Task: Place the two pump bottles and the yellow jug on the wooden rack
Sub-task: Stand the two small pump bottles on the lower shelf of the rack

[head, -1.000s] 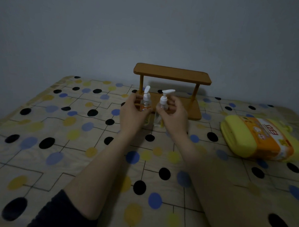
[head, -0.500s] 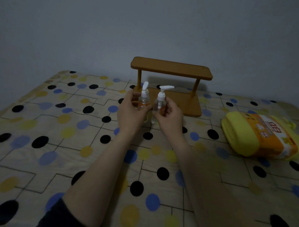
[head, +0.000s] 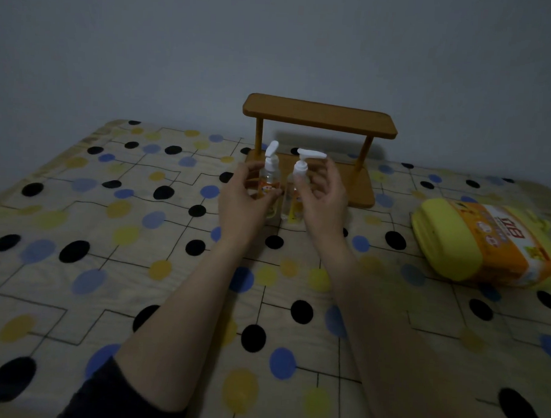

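Observation:
Two small clear pump bottles with white pump heads and orange labels stand side by side on the patterned sheet, just in front of the wooden rack point(head: 319, 116). My left hand point(head: 244, 201) wraps the left pump bottle point(head: 270, 174), thumb across its label. My right hand point(head: 326, 201) cups the right pump bottle point(head: 297, 178): its thumb lies on the front and its fingers are spread loosely behind the pump head. The yellow jug point(head: 455, 245), with an orange label, lies on its side at the right, away from both hands.
The rack is a two-tier stand with a lower shelf point(head: 360, 187) and a top shelf, placed near the grey wall. The bed is covered by a beige sheet point(head: 109, 233) with black, blue and yellow dots.
The view has tilted, so everything sits a little higher in the frame. My right hand's fingers have loosened and spread around its bottle. The bottles keep their place relative to the rack.

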The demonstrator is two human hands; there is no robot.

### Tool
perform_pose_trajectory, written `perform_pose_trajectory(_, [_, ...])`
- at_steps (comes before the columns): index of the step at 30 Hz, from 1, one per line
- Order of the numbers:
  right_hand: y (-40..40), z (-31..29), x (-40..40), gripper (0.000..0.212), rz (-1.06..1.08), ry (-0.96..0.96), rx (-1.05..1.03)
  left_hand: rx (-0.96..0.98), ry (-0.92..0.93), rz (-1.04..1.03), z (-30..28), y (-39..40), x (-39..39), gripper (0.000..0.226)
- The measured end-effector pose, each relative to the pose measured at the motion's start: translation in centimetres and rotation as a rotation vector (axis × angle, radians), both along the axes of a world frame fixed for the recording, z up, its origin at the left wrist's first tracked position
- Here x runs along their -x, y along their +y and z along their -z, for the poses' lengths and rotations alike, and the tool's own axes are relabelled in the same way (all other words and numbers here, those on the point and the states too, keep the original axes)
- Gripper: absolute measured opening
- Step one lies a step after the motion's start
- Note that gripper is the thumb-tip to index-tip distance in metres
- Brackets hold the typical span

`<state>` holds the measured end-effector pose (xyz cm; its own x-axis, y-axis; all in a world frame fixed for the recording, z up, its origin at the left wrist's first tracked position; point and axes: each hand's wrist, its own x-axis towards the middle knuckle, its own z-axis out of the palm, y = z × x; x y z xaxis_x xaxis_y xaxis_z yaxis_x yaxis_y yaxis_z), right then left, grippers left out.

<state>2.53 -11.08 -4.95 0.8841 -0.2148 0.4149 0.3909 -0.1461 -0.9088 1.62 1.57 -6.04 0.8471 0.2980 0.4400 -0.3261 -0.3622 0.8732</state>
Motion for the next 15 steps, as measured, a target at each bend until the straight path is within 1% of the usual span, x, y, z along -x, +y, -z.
perform_pose_trajectory(3, [-0.13,-0.22,0.02,0.031,-0.004,0.003,0.023,-0.009,-0.006,0.005,0.05,-0.12,0.01,0.046])
perform_pose_trajectory(6, [-0.27,-0.03,0.07,0.040,-0.017,0.037,0.106,-0.026,-0.019,0.013,0.14,-0.19,0.03,0.047])
perform_pose_trajectory(8, [-0.38,0.22,0.00,0.043,-0.031,0.071,0.168,-0.044,0.007,0.011,0.28,-0.18,-0.03,0.049])
perform_pose_trajectory(11, [-0.35,0.40,-0.16,0.045,-0.059,0.133,0.176,-0.078,0.054,0.014,0.51,-0.10,-0.15,0.048])
perform_pose_trajectory(15, [-0.29,0.20,-0.09,0.054,-0.006,0.190,0.184,-0.071,0.063,0.023,0.62,0.14,-0.22,0.050])
